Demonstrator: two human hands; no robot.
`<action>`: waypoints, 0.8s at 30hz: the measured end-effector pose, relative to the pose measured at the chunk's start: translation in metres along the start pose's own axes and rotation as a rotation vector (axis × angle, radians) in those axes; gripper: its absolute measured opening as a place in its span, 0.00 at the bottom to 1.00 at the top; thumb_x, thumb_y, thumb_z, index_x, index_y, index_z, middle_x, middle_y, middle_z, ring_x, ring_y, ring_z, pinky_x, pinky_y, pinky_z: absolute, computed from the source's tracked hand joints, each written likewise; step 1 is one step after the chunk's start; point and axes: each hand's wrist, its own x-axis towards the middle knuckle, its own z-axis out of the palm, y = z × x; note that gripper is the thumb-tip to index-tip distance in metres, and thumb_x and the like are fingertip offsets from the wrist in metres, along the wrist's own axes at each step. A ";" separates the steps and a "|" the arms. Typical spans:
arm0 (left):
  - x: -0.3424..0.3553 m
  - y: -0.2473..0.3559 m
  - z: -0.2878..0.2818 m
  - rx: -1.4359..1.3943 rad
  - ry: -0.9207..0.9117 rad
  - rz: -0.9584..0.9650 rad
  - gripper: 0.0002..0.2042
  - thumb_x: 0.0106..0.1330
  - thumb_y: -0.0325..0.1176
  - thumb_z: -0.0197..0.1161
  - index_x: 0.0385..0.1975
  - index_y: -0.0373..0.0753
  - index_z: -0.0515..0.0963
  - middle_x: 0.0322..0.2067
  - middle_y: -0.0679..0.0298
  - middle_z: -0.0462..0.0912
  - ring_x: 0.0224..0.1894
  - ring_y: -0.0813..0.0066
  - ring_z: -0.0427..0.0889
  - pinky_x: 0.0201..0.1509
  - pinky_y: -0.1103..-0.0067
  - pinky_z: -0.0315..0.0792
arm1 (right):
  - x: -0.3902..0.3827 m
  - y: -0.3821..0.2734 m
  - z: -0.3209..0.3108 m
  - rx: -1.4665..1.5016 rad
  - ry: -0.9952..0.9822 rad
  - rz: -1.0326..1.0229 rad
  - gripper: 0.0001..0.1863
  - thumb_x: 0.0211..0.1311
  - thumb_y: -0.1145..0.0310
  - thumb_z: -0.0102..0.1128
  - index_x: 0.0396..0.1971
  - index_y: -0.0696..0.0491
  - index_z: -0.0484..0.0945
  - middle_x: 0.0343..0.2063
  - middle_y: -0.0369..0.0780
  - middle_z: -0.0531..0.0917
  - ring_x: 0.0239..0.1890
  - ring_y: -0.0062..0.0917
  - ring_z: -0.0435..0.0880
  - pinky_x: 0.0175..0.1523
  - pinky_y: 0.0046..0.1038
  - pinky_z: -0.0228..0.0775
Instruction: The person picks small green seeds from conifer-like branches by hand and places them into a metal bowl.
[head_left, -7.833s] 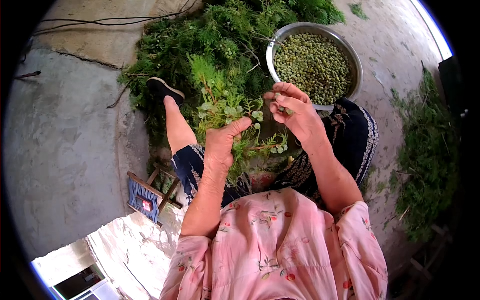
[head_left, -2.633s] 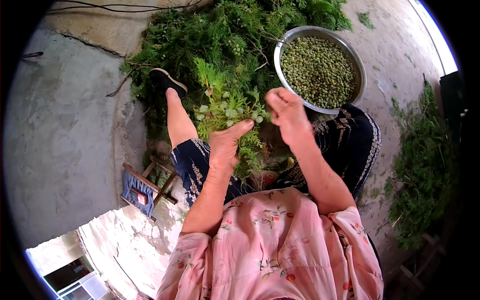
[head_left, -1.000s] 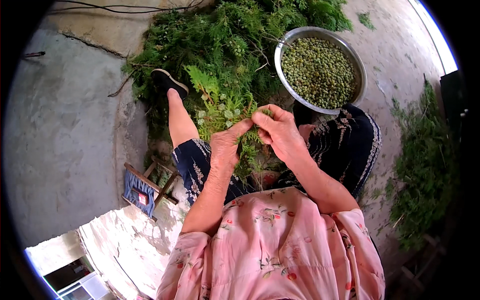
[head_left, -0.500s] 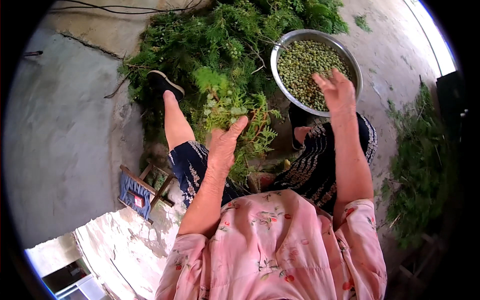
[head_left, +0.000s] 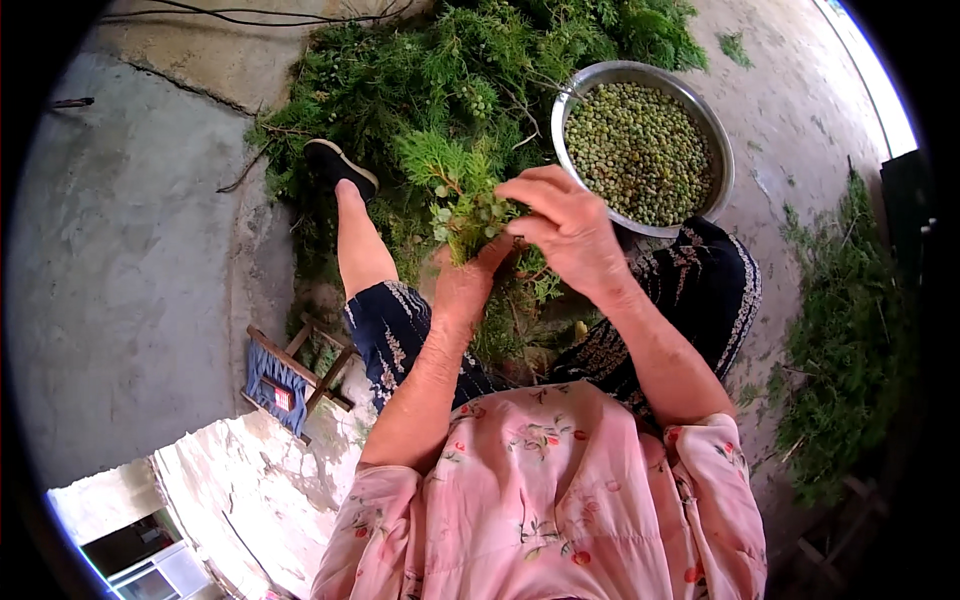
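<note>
Above my lap, my left hand is closed round the lower end of a leafy evergreen sprig. Small round green cones cluster on that sprig. My right hand comes in from the right, its thumb and curved fingers on either side of the cones. Those fingertips partly cover the sprig's right side, and my left palm is out of sight. Beyond my right hand stands a round metal basin holding many loose greenish cones.
A big heap of cut evergreen branches spreads ahead of my feet. More greenery lies on the floor at the right. A small wooden stool with blue strips is at my left. A dark cable crosses the far left.
My right hand has moved left from over the basin to the sprig's cones. My left hand has shifted slightly right, still holding the sprig.
</note>
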 end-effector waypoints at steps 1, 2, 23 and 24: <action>0.005 -0.016 -0.002 -0.006 -0.040 0.130 0.15 0.55 0.28 0.61 0.43 0.36 0.72 0.35 0.65 0.76 0.36 0.77 0.74 0.39 0.80 0.69 | 0.000 0.000 0.002 -0.026 -0.019 -0.031 0.16 0.41 0.80 0.62 0.35 0.54 0.77 0.31 0.40 0.76 0.33 0.26 0.77 0.34 0.23 0.71; 0.004 -0.015 -0.001 -0.007 -0.037 0.133 0.15 0.55 0.28 0.61 0.43 0.36 0.72 0.35 0.65 0.76 0.36 0.77 0.74 0.39 0.80 0.69 | -0.001 0.002 0.004 -0.050 -0.041 -0.061 0.15 0.40 0.81 0.62 0.34 0.54 0.77 0.29 0.40 0.76 0.32 0.27 0.77 0.33 0.25 0.70; -0.006 -0.012 -0.005 -0.394 0.322 -0.151 0.19 0.47 0.28 0.70 0.38 0.33 0.70 0.35 0.62 0.76 0.38 0.75 0.74 0.46 0.79 0.67 | 0.005 -0.015 -0.018 1.127 0.337 0.708 0.06 0.59 0.75 0.48 0.34 0.58 0.73 0.18 0.35 0.75 0.17 0.14 0.68 0.21 0.15 0.60; -0.006 -0.007 -0.003 -0.452 0.239 -0.098 0.15 0.48 0.26 0.68 0.36 0.33 0.73 0.33 0.63 0.77 0.36 0.76 0.75 0.44 0.81 0.68 | 0.000 -0.015 -0.017 1.127 0.337 0.710 0.06 0.59 0.75 0.48 0.34 0.58 0.73 0.18 0.35 0.75 0.17 0.14 0.68 0.21 0.15 0.60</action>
